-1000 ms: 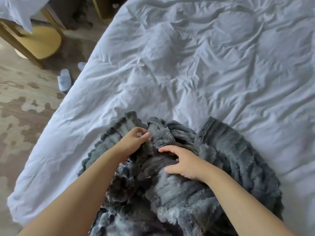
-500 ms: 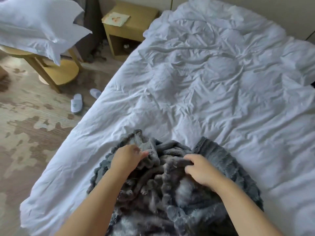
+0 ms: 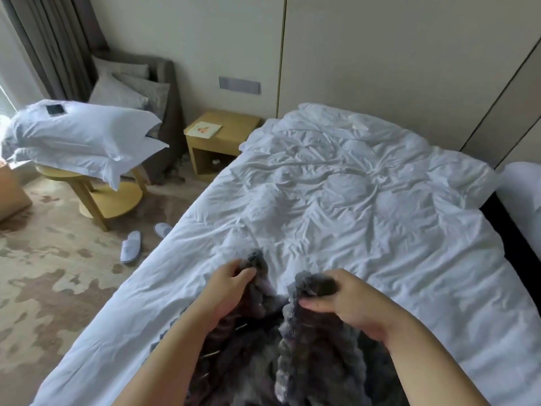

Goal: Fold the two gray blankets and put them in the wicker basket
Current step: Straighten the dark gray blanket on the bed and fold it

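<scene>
A fluffy gray blanket (image 3: 316,356) hangs bunched between my two hands above the near end of the white bed (image 3: 351,200). My left hand (image 3: 228,285) pinches one part of its upper edge. My right hand (image 3: 348,300) grips another part of that edge, fingers curled over the fabric. The blanket's lower part runs out of the frame's bottom. I cannot make out a second blanket apart from this one. No wicker basket is in view.
Left of the bed are a wooden nightstand (image 3: 222,139), a round wooden table (image 3: 96,189) stacked with white pillows (image 3: 82,136), and white slippers (image 3: 131,246) on the patterned carpet. A gray armchair (image 3: 140,92) stands in the corner. A second bed's edge (image 3: 524,186) shows right.
Both hands have lifted the blanket's edge off the bed and moved apart. The view has tilted up, bringing the wall, nightstand and armchair into sight.
</scene>
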Demonstrator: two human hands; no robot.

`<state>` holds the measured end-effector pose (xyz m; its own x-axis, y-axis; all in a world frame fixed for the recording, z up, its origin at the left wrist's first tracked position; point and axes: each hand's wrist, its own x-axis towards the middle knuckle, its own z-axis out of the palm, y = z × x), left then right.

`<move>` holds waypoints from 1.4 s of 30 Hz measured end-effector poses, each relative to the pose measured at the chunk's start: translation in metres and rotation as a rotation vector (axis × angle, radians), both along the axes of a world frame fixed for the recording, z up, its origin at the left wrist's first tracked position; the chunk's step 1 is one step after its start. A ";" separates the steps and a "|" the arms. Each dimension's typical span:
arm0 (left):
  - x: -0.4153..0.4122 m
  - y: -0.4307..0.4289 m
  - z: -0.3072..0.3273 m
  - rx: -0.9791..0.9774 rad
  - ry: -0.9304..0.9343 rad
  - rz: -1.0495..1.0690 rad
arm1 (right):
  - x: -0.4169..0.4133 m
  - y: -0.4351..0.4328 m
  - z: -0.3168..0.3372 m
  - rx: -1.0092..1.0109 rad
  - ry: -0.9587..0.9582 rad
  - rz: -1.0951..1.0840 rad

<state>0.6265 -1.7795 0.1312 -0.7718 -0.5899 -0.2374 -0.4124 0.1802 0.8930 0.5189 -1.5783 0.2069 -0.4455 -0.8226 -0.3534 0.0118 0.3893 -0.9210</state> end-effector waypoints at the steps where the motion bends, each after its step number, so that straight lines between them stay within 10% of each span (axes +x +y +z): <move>1: -0.005 0.005 0.017 0.018 0.085 0.040 | 0.000 0.004 0.015 -0.066 -0.027 0.048; 8: -0.032 0.066 0.146 0.271 0.549 -0.115 | -0.009 0.005 0.099 -0.433 0.041 -0.077; 18: -0.040 0.100 0.298 0.096 0.862 -0.283 | -0.011 0.008 0.224 -0.700 0.474 -0.428; 29: -0.029 0.108 0.416 -0.125 0.856 -0.503 | -0.006 0.034 0.343 -0.594 0.911 -0.303; 34: -0.032 0.106 0.454 0.044 0.826 -0.476 | -0.005 0.033 0.388 -0.561 0.769 -0.254; 42: -0.024 0.092 0.479 0.058 1.033 -0.457 | -0.034 0.048 0.388 -0.310 0.197 0.419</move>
